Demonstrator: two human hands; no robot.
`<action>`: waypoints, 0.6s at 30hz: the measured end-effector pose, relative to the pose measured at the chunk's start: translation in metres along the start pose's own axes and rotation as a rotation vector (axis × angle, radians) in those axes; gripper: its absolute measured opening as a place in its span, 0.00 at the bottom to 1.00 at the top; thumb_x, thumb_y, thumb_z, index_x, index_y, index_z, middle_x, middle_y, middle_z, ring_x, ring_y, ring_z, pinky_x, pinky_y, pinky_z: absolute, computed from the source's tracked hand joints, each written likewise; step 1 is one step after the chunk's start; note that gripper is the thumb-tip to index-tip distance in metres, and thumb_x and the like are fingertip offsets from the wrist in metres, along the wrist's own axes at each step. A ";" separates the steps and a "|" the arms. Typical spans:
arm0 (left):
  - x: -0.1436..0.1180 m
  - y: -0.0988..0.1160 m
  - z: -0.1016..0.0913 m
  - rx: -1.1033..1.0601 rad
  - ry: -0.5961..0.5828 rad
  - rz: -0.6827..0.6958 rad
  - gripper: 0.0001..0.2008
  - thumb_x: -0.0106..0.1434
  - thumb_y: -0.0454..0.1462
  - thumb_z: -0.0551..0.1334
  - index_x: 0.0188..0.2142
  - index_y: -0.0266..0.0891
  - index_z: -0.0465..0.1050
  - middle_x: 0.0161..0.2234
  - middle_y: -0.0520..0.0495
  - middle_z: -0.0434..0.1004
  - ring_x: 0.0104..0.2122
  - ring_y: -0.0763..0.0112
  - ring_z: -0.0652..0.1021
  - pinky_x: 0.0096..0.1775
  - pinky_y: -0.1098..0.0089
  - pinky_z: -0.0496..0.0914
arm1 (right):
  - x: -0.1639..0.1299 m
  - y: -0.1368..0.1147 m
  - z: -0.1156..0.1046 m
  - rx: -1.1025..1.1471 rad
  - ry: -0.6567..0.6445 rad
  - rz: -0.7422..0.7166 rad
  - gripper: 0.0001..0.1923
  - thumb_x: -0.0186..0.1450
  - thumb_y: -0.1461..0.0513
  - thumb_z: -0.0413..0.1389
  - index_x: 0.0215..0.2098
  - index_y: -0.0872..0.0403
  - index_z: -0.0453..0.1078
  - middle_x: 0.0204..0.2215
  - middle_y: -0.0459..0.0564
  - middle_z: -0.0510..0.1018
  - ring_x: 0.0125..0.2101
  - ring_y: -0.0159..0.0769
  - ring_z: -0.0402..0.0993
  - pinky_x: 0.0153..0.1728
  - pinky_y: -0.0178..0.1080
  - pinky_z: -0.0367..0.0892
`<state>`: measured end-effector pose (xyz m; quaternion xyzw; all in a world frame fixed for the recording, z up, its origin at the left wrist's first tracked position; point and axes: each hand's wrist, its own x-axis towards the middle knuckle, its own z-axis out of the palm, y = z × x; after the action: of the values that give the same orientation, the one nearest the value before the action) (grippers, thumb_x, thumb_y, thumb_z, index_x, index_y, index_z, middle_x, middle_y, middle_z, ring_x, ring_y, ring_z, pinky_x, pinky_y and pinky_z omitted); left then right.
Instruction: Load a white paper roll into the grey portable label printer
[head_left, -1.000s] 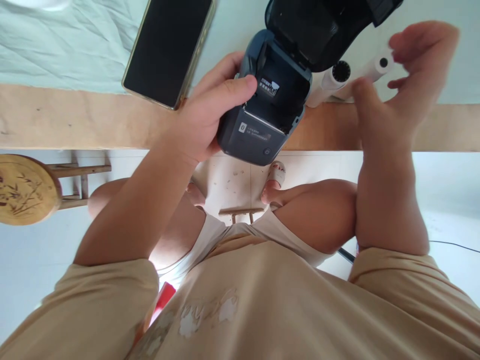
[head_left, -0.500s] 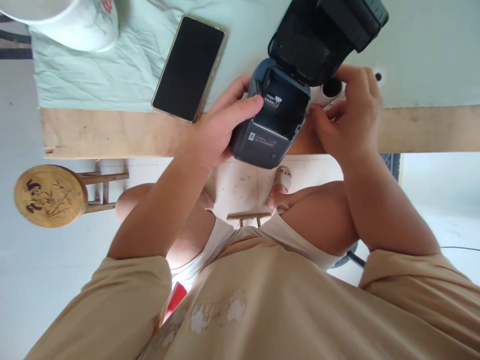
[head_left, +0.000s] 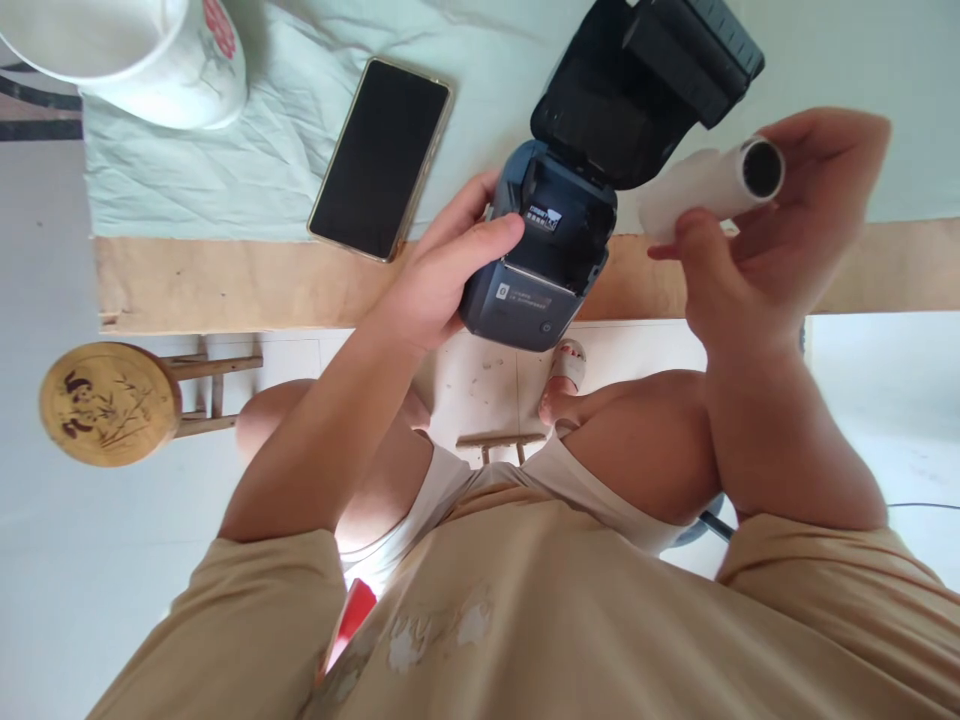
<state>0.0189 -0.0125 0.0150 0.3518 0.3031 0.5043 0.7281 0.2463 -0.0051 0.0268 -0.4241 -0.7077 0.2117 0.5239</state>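
My left hand [head_left: 450, 260] grips the side of a dark blue-black label printer [head_left: 525, 305], thumb at the edge of its paper bay. The printer's lid [head_left: 600, 110] is swung up, and no roll shows inside the bay, only a small printed sticker. To its right, my right hand [head_left: 772, 230] pinches a white paper roll [head_left: 705, 190] between thumb and fingers, its dark hollow core facing right. The roll is slightly blurred and partly behind the lid's edge. Both are held over the table's front edge.
A phone [head_left: 381, 158] lies face up on the pale green cloth [head_left: 277, 150], left of the printer. A white container [head_left: 172, 80] stands at the upper left. The wooden table edge [head_left: 225, 285] runs across; a round stool [head_left: 109, 405] is below left.
My right hand has picked the white roll up off the table and moved it right, turning it. My left hand still holds the printer with its lid up.
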 end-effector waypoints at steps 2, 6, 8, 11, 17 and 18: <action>0.000 0.000 -0.001 0.032 0.001 0.000 0.12 0.61 0.41 0.62 0.45 0.43 0.73 0.36 0.53 0.77 0.35 0.73 0.79 0.31 0.77 0.71 | 0.001 -0.001 0.000 0.154 -0.030 0.066 0.24 0.59 0.64 0.55 0.52 0.40 0.66 0.44 0.44 0.68 0.37 0.27 0.71 0.28 0.31 0.73; 0.000 0.001 0.000 0.065 -0.004 0.004 0.12 0.61 0.42 0.62 0.44 0.43 0.73 0.35 0.52 0.77 0.36 0.73 0.79 0.33 0.76 0.71 | 0.007 0.001 0.001 0.416 -0.092 0.273 0.25 0.55 0.64 0.56 0.50 0.40 0.66 0.38 0.43 0.73 0.33 0.31 0.77 0.25 0.33 0.72; 0.000 0.003 0.001 0.074 -0.002 0.001 0.12 0.61 0.42 0.62 0.44 0.44 0.74 0.34 0.53 0.77 0.35 0.73 0.79 0.33 0.75 0.70 | 0.009 0.005 0.001 0.491 -0.123 0.407 0.22 0.54 0.61 0.58 0.47 0.41 0.65 0.36 0.42 0.74 0.32 0.32 0.78 0.22 0.32 0.71; 0.000 0.005 0.003 0.095 0.022 -0.024 0.11 0.60 0.42 0.63 0.42 0.45 0.74 0.35 0.52 0.77 0.34 0.71 0.78 0.34 0.73 0.70 | 0.009 0.011 0.003 0.467 -0.145 0.496 0.23 0.53 0.54 0.63 0.46 0.41 0.64 0.38 0.42 0.73 0.30 0.31 0.77 0.21 0.31 0.70; -0.002 0.007 0.001 0.114 0.002 -0.033 0.12 0.61 0.42 0.62 0.44 0.46 0.74 0.37 0.52 0.78 0.37 0.70 0.77 0.37 0.70 0.69 | 0.002 0.013 0.007 0.365 -0.171 0.356 0.25 0.54 0.59 0.64 0.48 0.40 0.65 0.42 0.44 0.68 0.32 0.27 0.76 0.25 0.30 0.72; -0.002 0.006 0.001 0.115 -0.001 -0.027 0.13 0.61 0.42 0.62 0.45 0.46 0.74 0.37 0.52 0.78 0.38 0.70 0.78 0.36 0.70 0.69 | 0.002 0.012 0.006 0.328 -0.168 0.339 0.24 0.55 0.61 0.62 0.49 0.40 0.66 0.43 0.44 0.68 0.33 0.27 0.76 0.27 0.30 0.73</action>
<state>0.0158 -0.0129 0.0209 0.3893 0.3361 0.4760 0.7134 0.2446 0.0037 0.0169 -0.4271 -0.6236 0.4430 0.4822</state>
